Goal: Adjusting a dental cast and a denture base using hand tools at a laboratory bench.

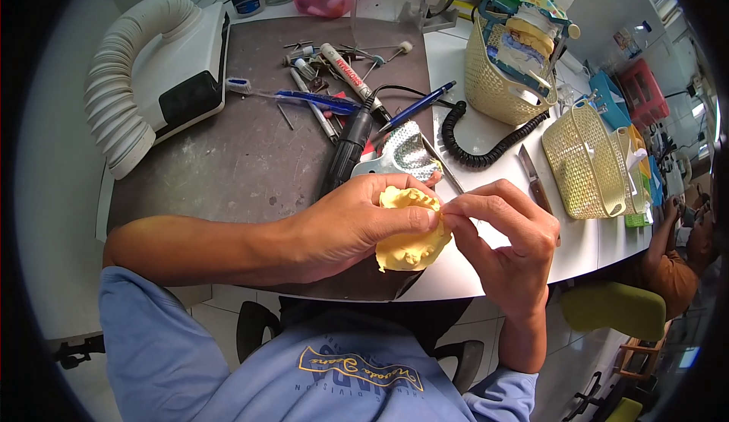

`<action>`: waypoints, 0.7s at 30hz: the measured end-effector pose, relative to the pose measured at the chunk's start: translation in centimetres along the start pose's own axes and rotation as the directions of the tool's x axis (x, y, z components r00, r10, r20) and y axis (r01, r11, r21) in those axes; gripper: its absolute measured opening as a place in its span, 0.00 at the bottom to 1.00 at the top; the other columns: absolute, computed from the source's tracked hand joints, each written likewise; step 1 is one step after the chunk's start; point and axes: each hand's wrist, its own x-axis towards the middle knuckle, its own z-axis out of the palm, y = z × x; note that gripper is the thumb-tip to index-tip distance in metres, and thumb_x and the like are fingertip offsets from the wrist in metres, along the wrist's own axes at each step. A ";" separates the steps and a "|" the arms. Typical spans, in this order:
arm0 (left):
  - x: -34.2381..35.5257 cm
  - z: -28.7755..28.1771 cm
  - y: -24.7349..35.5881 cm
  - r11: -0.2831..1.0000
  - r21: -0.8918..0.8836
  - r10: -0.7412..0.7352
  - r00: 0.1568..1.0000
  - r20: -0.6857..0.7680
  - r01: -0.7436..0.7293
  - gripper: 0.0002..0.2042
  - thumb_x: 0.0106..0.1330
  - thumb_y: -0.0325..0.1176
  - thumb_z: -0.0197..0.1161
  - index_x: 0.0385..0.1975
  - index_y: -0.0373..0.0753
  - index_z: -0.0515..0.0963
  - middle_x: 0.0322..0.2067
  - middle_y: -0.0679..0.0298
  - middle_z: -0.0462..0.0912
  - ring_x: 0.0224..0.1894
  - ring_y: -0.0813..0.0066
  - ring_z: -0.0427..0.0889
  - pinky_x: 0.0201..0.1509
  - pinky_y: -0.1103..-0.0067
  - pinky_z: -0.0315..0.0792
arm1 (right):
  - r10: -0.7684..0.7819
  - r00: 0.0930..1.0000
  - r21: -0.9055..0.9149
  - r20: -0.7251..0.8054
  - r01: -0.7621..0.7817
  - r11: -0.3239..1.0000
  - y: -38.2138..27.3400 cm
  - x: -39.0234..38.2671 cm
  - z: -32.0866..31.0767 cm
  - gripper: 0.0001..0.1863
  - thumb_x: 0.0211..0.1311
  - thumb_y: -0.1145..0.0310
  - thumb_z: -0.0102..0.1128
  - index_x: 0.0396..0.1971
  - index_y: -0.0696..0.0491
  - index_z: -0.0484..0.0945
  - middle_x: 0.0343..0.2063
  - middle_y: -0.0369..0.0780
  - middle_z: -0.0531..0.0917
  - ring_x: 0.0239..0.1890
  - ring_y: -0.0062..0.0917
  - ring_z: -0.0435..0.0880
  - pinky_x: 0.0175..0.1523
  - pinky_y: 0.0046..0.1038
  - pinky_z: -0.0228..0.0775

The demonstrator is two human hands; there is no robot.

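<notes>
Item: yellow dental cast (411,241), which I am watching just in front of the perforated metal tray (408,154). Left hand (349,228) is cupping it, fingers closed around it. Right hand (507,240), immediately right of the cast, is pinching its upper edge.

Bright even indoor light, soft shadows, glare on white table (486,137). Sharp centre; strong fisheye bending, black vignette corners, right edge slightly blurred.

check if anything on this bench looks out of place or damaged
Nothing looks broken or spilled. The dark mat is dusty and scuffed, with small tools strewn loosely across its top. Both hands hold the yellow dental cast, which looks whole.
</notes>
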 end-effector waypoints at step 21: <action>-0.4 0.9 0.0 0.982 0.187 0.041 0.990 -0.132 -0.016 0.09 0.69 0.26 0.57 0.47 0.34 0.71 0.52 0.62 0.73 0.49 0.82 0.77 0.53 0.81 0.74 | -0.025 0.999 -0.044 -0.031 0.024 0.999 -0.4 -0.2 0.8 0.11 0.46 0.79 0.72 0.32 0.56 0.84 0.26 0.40 0.83 0.25 0.27 0.83 0.28 0.25 0.73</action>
